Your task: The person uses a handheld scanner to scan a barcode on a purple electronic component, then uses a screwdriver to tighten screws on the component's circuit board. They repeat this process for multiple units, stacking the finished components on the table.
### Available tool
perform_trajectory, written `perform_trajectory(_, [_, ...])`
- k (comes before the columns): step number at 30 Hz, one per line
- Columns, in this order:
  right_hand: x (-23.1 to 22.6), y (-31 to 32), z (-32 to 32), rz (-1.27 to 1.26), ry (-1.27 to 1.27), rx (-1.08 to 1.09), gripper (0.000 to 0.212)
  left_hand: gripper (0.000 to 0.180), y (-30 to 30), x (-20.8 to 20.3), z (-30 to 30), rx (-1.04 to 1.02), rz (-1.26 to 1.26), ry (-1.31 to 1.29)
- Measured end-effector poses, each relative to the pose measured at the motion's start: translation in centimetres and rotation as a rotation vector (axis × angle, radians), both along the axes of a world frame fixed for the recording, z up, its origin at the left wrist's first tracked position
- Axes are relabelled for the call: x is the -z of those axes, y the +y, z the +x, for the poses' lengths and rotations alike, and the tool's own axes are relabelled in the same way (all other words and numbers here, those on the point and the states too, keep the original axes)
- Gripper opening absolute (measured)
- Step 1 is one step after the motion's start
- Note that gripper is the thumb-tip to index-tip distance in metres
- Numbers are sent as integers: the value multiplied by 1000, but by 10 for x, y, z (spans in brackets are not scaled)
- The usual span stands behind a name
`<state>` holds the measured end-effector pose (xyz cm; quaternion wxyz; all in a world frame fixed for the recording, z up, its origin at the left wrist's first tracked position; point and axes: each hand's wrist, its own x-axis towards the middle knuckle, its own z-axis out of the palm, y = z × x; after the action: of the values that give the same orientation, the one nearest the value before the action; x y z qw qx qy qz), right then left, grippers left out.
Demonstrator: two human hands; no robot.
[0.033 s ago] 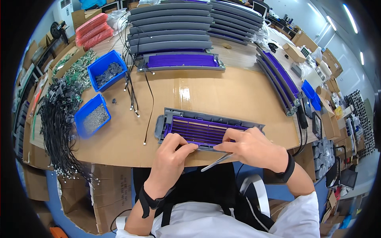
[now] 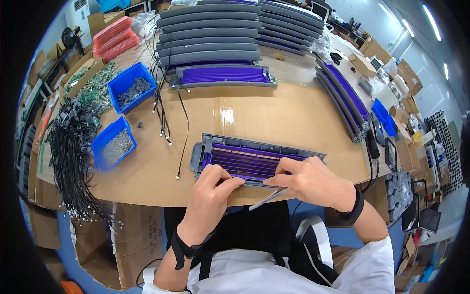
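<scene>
Pinching near edge of purple grille panel (image 2: 247, 161), left hand (image 2: 210, 193), right hand (image 2: 311, 181).

1. Grey-framed panel (image 2: 254, 159) with purple slatted grille: lies flat before you at the table's near edge, long side crosswise.
2. Slim metal tool (image 2: 269, 198): angled under your right palm, tip protruding.

Both hands (image 2: 210, 196) pinch purple grille panel (image 2: 254, 159), apparently.
</scene>
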<state>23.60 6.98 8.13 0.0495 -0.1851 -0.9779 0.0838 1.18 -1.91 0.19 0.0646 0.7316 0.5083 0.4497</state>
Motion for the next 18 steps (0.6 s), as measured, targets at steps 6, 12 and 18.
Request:
perform_trajectory(6, [10,7,3,61,-42,47,30,31,0,-5,5,-31,-43,76])
perform_trajectory(12, [2,4,19,-88,-3,70,35,28,5,-7,-8,-46,-30,90])
perform_trajectory(18, [6,-1,8,-90,7,57,36,24,6,-1,-16,-89,9,126])
